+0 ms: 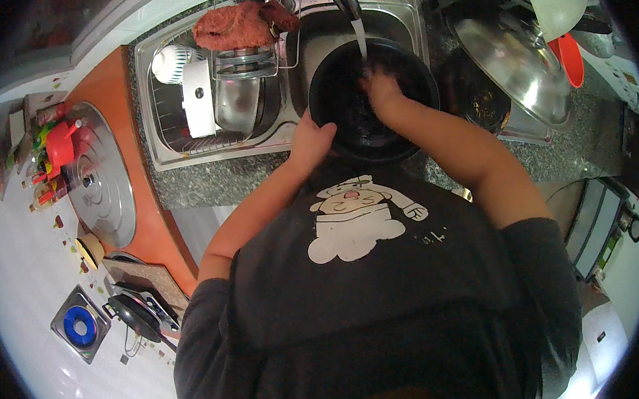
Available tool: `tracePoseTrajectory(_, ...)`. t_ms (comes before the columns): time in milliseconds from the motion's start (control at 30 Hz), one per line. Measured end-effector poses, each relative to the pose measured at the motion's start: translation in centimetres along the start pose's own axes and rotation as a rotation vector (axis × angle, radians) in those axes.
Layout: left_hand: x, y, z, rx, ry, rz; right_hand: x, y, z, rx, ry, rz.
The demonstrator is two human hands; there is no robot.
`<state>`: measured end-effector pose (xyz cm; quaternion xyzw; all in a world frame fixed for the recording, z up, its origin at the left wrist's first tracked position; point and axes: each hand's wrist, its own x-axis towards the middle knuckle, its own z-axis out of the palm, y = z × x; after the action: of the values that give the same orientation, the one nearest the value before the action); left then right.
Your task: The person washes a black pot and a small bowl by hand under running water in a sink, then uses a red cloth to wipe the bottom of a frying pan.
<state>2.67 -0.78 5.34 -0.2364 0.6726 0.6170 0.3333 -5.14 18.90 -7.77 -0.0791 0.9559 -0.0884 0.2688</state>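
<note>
A round black pan [376, 133] is tilted over the right basin of a steel sink [309, 33]. Water runs from the chrome faucet [343, 0] into it. My left hand [313, 137] grips the pan's left rim, its thumb over the edge. Inside the pan, under the stream, is my right hand [383, 90]; its fingers are blurred, and whether they hold anything cannot be told.
A dish rack [173, 137] with bowls stands in the left basin, a reddish cloth [240, 26] above it. Right of the sink lie a large steel lid [509, 67], a dark pan [481, 99] and a red container [568, 61]. Granite countertop [219, 181] edges the sink.
</note>
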Motion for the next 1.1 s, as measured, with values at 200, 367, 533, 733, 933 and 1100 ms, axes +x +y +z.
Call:
tracePoseTrajectory(200,2.2,-3.3,-0.4,0.244,0.137,0.355,-5.1,-1.2,-0.4,-0.299,-0.414,-0.093)
tracePoseTrajectory(367,0.6,-0.4,-0.2,0.332,0.092,0.278,-5.5,-4.8,-3.2,-0.174,-0.474,-0.590)
tracePoseTrajectory(533,-0.3,0.7,-0.3,0.177,0.051,0.153,-3.4,-5.4,-3.1,-0.367,-0.044,-0.436)
tracePoseTrajectory(733,0.9,-1.0,-0.1,0.015,0.023,0.165,-2.3,-1.9,0.9,-0.291,0.258,0.086)
tracePoseTrajectory(933,1.4,-1.9,-0.6,0.064,0.037,0.302,-4.9,-6.8,-6.1,-0.365,-0.927,-0.440)
tracePoseTrajectory(1100,0.3,0.3,-0.4,-0.027,-0.045,0.058,-4.0,-6.7,-5.9,1.364,-0.483,0.024)
